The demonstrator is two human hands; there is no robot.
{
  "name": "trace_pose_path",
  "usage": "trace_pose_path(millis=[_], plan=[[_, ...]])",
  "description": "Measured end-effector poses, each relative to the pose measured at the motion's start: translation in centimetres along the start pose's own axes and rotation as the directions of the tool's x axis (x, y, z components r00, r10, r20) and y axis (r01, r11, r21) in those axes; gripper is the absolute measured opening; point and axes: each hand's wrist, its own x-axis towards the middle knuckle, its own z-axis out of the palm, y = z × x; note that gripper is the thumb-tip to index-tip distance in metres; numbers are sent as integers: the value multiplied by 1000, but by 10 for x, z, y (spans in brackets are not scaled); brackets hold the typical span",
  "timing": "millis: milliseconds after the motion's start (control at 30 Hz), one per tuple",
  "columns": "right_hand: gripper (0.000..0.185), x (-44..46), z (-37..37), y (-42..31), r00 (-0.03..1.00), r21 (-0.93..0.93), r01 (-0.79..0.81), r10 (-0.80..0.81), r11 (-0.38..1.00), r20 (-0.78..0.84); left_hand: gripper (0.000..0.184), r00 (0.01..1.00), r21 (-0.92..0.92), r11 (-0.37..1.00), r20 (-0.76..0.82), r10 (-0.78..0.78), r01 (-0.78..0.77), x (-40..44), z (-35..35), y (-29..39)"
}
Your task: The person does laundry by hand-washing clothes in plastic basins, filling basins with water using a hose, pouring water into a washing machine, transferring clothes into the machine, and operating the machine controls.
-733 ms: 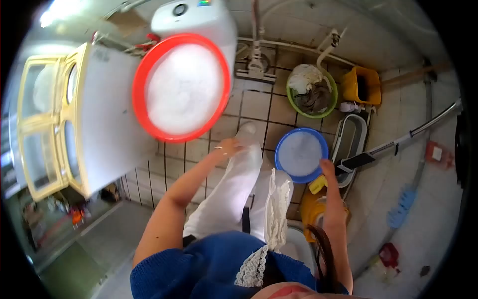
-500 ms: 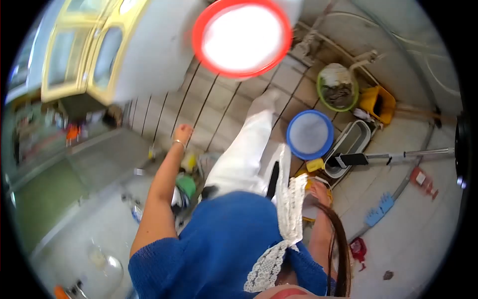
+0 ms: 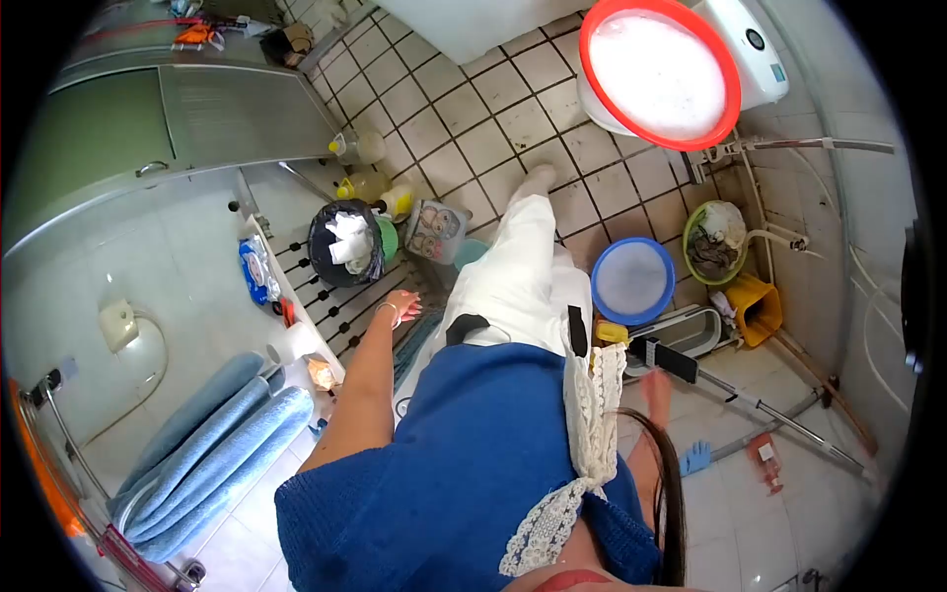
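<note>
My left hand (image 3: 401, 304), with a bracelet at the wrist, hangs beside my body, fingers apart and holding nothing. It is near the black-lined bin (image 3: 314, 247) with white tissue in it. My right hand (image 3: 655, 383) is low on my other side, just below a phone-like black device (image 3: 676, 362) on a metal pole; its fingers are blurred and I cannot make out any grip. Near it are a yellow block (image 3: 612, 333) and a blue basin (image 3: 602, 281) with cloudy water. Farther ahead stands a red-rimmed tub (image 3: 732, 89) full of white foam.
A green basin (image 3: 693, 222) with wet cloth and a yellow bucket (image 3: 764, 314) stand along the right wall. Bottles (image 3: 363, 148) and a clear container (image 3: 436, 232) stand on the tiled floor (image 3: 434, 109). Blue towels (image 3: 212, 464) hang at left. A wall pipe (image 3: 819, 144) runs at right.
The view has swung left, bringing the towels and black-lined bin into sight. The red-rimmed tub now appears farther right. My left hand appears lower and closer to my body.
</note>
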Motion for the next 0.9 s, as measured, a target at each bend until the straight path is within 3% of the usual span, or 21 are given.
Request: trace_pose_path(millis=[33, 67, 100, 133, 233, 333, 433, 633, 700, 767, 800, 900], plan=[[27, 10, -13, -42, 995, 137, -50, 61, 989, -76, 24, 1000, -14, 1000, 27, 11, -11, 4, 3, -2], [30, 8, -9, -103, 964, 551, -145, 244, 822, -110, 24, 1000, -28, 1000, 27, 10, -10, 5, 3, 0], [37, 25, -20, -123, 952, 546, -167, 278, 821, -127, 25, 1000, -40, 999, 27, 10, -9, 3, 1, 9], [43, 34, -27, -144, 979, 439, -95, 163, 893, -120, 25, 1000, -55, 998, 2, 22, -22, 0, -2, 18], [47, 21, -7, -253, 986, 336, -18, 73, 942, -151, 25, 999, -120, 992, 5, 34, -33, 15, -17, 48], [46, 23, 16, -286, 987, 274, -44, 84, 961, -138, 29, 995, -125, 987, -9, 104, -104, 20, -33, 78], [43, 24, 38, -280, 984, 184, -146, 161, 972, -74, 29, 984, -132, 976, 9, 178, -176, 44, -52, 92], [30, 14, 55, -208, 934, 303, -344, 356, 889, 15, 25, 984, -170, 975, 76, 159, -144, 81, -72, 115], [28, 2, 56, -190, 944, 384, -312, 329, 869, 24, 21, 984, -224, 966, 99, 151, -126, 92, -80, 129], [29, 1, 59, -180, 921, 474, -341, 389, 812, -4, 22, 978, -160, 973, 101, 184, -167, 104, -91, 142], [29, 2, 69, -197, 926, 481, -320, 378, 816, -26, 23, 982, -138, 974, 30, 185, -180, 96, -92, 158], [30, -16, 79, -222, 918, 482, -293, 384, 826, -100, 21, 979, -123, 973, 39, 202, -196, 92, -104, 207]])
